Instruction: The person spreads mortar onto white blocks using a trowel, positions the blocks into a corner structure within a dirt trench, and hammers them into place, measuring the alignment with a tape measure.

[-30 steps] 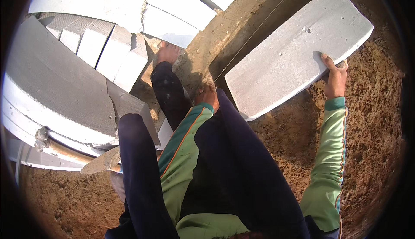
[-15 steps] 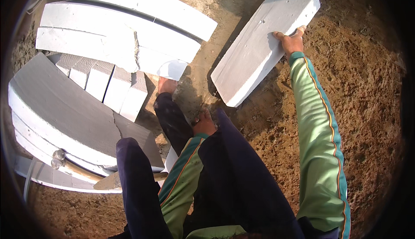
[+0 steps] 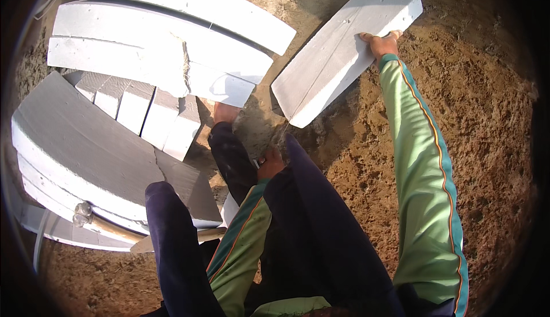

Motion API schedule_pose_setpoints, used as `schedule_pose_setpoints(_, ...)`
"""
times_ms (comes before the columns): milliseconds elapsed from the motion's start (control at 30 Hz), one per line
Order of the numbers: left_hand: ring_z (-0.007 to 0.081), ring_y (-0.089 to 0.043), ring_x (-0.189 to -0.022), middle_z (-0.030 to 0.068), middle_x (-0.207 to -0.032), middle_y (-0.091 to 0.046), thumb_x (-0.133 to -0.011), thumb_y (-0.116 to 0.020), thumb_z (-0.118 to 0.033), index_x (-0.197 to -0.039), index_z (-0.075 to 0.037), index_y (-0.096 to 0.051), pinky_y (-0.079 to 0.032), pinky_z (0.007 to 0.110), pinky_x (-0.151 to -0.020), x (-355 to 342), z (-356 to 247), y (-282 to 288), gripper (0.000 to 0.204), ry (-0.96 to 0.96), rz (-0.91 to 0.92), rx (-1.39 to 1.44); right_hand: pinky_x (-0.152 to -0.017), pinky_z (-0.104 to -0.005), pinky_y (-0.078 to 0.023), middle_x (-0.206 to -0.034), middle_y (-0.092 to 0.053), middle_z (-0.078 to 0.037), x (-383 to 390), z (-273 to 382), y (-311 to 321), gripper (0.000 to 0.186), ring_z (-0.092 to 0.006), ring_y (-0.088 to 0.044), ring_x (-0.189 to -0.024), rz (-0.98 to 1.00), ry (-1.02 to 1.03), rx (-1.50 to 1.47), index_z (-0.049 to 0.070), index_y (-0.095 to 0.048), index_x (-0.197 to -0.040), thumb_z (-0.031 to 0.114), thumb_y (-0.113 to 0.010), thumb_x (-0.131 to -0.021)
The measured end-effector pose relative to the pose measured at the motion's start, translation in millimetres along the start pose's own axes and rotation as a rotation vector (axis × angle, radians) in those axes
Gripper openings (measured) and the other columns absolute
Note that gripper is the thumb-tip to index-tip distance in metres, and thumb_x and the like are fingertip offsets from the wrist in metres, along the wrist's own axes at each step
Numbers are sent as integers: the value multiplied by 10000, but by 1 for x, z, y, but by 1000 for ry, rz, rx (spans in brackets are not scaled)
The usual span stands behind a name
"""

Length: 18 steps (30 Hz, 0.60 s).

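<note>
My right hand (image 3: 384, 46) grips the near long edge of a long pale block (image 3: 346, 47), its thumb on the top face and its fingers over the side. A thin dark line runs lengthwise along that face. The block lies slanted on the ground, at the upper right. My left hand (image 3: 270, 164) is low between my legs, its fingers curled closed. A small pale bit shows beside those fingers, but what they hold is mostly hidden.
Long white blocks (image 3: 154, 30) lie at the upper left, above several shorter blocks (image 3: 136, 106). Another stack (image 3: 86, 139) stands at left, with a wooden-handled hammer (image 3: 82, 214) against it. My bare foot (image 3: 225, 112) is beside the blocks. Rough brown soil (image 3: 487, 162) lies at right.
The block's near end has shifted up and left, and my right hand has moved slightly with it. The line along its face shows more clearly. My left hand has barely moved.
</note>
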<state>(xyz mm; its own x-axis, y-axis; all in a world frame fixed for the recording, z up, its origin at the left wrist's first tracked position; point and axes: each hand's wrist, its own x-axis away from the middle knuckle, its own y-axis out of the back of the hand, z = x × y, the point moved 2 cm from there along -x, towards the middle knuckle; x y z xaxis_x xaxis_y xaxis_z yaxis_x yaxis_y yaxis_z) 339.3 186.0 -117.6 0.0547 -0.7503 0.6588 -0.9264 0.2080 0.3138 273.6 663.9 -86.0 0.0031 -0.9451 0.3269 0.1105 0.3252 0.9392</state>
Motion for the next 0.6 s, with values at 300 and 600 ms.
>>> schedule_pose_setpoints(300, 326, -555, -1290, 172, -1409, -556, -1015, -585, -270, -1489, -30, -433, -505, 448, -955, 10, 0, -2, 552, -3, -11, 32, -744, -566, -612, -1230, -643, -227, -48, 31, -15, 1006, -345, -727, -941, 104, -54, 114, -1, -178, -1495, 175, -854, -771)
schedule_pose_setpoints(600, 312, -592, -1258, 173, -1378, -586, -1026, -592, -265, -1509, -13, -403, -532, 418, -923, 45, -3, 39, 577, -40, -185, 19, -1023, -527, -499, -1423, -449, -269, 17, 53, -22, 948, -439, -594, -1211, -230, 102, 462, 118, -269, -1584, 422, -778, -844)
